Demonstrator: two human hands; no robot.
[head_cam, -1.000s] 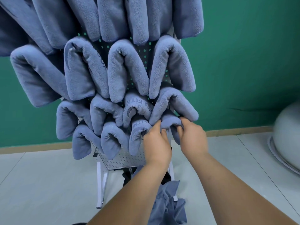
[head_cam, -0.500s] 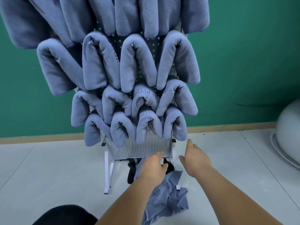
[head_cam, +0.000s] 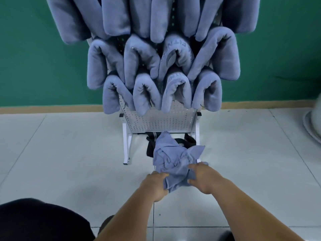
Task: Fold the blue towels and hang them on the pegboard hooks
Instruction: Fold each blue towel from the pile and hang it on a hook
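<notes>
Plush blue hung towels (head_cam: 142,58), folded into rounded loops, crowd the perforated white metal pegboard (head_cam: 156,119); one bears embossed letters, partly readable as "FITN". Thin crumpled towel (head_cam: 173,160) sits at the board's foot on the tiled floor (head_cam: 69,153). Left hand (head_cam: 156,185) and right hand (head_cam: 203,180) both grip it, fingers curled.

blue towels (head_cam: 161,70), green wall (head_cam: 43,58), white pegboard (head_cam: 159,119)

I'm gripping a crumpled blue towel (head_cam: 173,159) just below the pegboard (head_cam: 156,120), where folded towels (head_cam: 145,94) are hanging in rows.
</notes>
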